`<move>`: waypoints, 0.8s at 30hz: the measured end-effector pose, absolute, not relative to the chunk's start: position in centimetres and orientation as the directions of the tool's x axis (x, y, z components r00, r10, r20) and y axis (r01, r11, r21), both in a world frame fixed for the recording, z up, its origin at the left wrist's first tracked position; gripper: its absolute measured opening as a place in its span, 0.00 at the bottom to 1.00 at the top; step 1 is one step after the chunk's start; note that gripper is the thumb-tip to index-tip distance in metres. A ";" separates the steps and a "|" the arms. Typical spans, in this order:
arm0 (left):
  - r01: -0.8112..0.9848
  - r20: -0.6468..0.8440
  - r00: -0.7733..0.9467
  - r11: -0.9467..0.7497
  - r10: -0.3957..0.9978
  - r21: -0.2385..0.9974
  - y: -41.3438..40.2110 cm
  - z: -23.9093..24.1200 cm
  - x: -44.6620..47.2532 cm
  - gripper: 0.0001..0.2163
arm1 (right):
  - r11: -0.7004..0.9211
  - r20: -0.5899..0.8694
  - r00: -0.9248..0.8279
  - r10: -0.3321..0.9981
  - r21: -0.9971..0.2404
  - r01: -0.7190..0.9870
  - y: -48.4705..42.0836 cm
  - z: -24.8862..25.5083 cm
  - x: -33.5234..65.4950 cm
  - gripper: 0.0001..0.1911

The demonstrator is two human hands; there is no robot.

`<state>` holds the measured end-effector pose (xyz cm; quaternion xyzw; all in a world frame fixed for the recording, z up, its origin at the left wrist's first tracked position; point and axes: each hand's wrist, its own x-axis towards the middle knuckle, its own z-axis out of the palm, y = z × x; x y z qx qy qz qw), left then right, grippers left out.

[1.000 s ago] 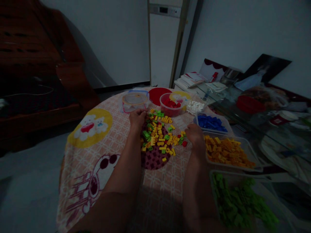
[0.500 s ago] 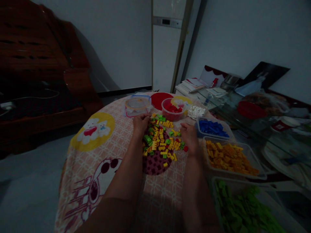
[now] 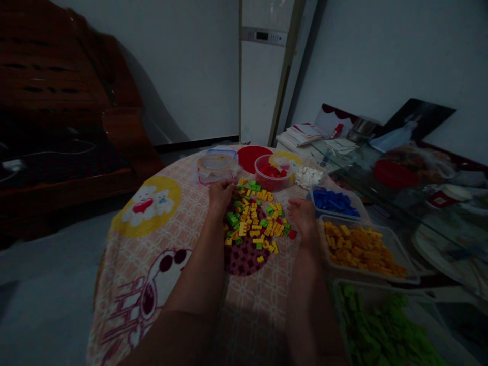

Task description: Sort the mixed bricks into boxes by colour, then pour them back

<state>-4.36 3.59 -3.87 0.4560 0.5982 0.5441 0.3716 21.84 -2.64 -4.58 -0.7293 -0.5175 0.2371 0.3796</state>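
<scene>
A loose pile of toy building bricks [image 3: 249, 216], mostly yellow with green and a few red ones, is spread on the patterned tablecloth. At the far left edge of the pile is my left hand [image 3: 221, 194], its fingers bent and close together; whatever they hold is too dark to make out. My right hand [image 3: 303, 213] is just right of the pile, a little apart from it, with curled fingers that hide anything inside. Beyond the pile stands a round tub [image 3: 259, 180] with red bricks. A box with blue bricks [image 3: 333, 201] is close to my right hand.
Along the right side are a box of orange-yellow bricks [image 3: 362, 249] and a box of green bricks [image 3: 389, 325]. White pieces [image 3: 308, 176] lie behind the blue ones. Clear lidded containers [image 3: 217, 165] stand at the back left. A cluttered glass table [image 3: 354, 173] adjoins on the right.
My right hand has drawn slightly right, away from the pile's edge. My left hand has stayed in nearly the same place.
</scene>
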 end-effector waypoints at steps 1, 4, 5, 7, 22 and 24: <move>0.139 0.053 -0.306 -0.011 0.950 0.990 3.6 -3.9 -4.3 0.14 | -0.188 0.036 0.350 0.936 -0.789 0.585 -2.7 -4.5 21.9 0.19; 0.127 0.051 -0.300 -0.014 0.953 0.992 3.5 -3.8 -4.3 0.14 | -0.216 -0.020 0.305 0.952 -0.749 0.626 -3.3 -3.4 21.7 0.15; 0.124 0.051 -0.300 -0.014 0.952 0.992 3.5 -3.8 -4.3 0.14 | -0.227 -0.050 0.283 0.958 -0.738 0.636 -3.5 -2.9 21.5 0.14; 0.126 0.052 -0.306 -0.013 0.951 0.992 3.5 -3.8 -4.3 0.13 | -0.239 -0.111 0.231 0.967 -0.718 0.654 -4.0 -1.8 20.9 0.12; 0.118 0.040 -0.307 -0.004 0.951 0.993 3.4 -3.5 -4.1 0.11 | -0.108 -0.219 0.051 0.974 -0.260 0.959 -4.9 0.6 18.1 0.08; 0.122 0.040 -0.304 -0.003 0.952 0.993 3.3 -3.5 -4.2 0.12 | -0.087 -0.209 0.030 0.977 -0.269 0.959 -4.9 0.7 17.9 0.08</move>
